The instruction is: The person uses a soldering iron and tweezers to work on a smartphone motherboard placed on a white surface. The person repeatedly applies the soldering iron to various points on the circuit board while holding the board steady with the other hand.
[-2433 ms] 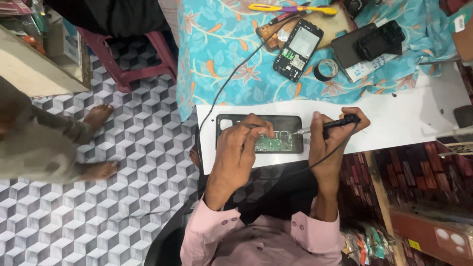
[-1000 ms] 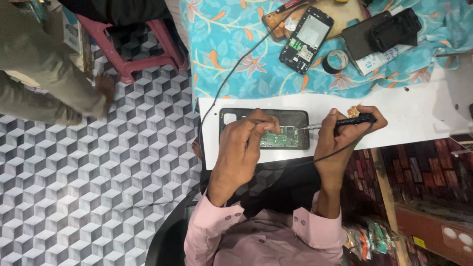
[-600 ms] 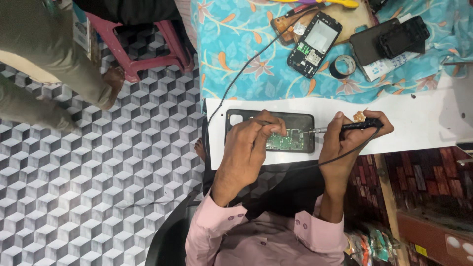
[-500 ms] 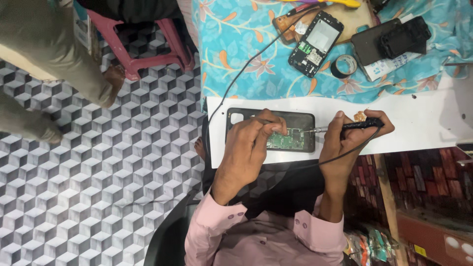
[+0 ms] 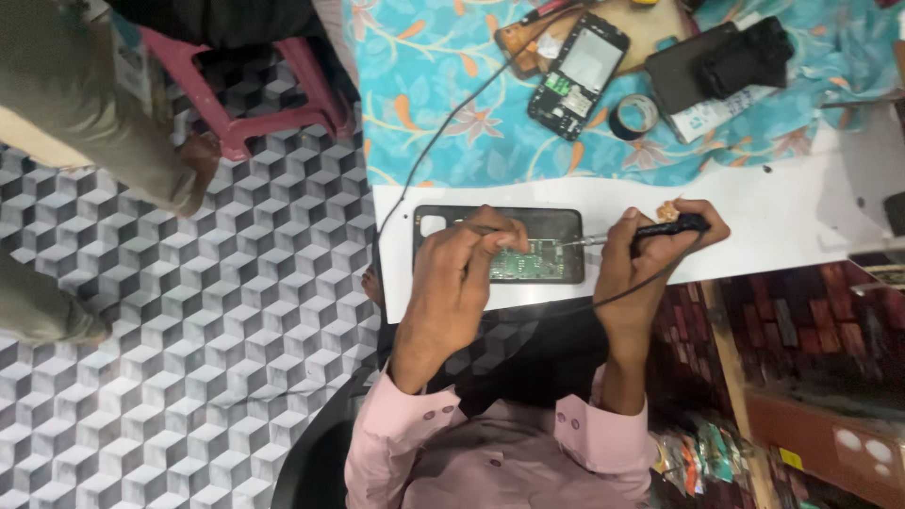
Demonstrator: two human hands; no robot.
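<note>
The left hand (image 5: 462,273) is pressing its closed fingers onto the opened phone (image 5: 500,245), steadying it on the white board (image 5: 754,217). The right hand (image 5: 650,250) is pinching a soldering iron (image 5: 641,231), tip reaching leftward to the green circuit board (image 5: 526,261).

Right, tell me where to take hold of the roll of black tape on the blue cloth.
Pinch the tape roll from above, one finger in its open centre hole and one on the outer wall. It lies flat on the cloth, so the ring faces up. Probably come from its lower side, which looks clear; the opened phone lies close on the left.
</note>
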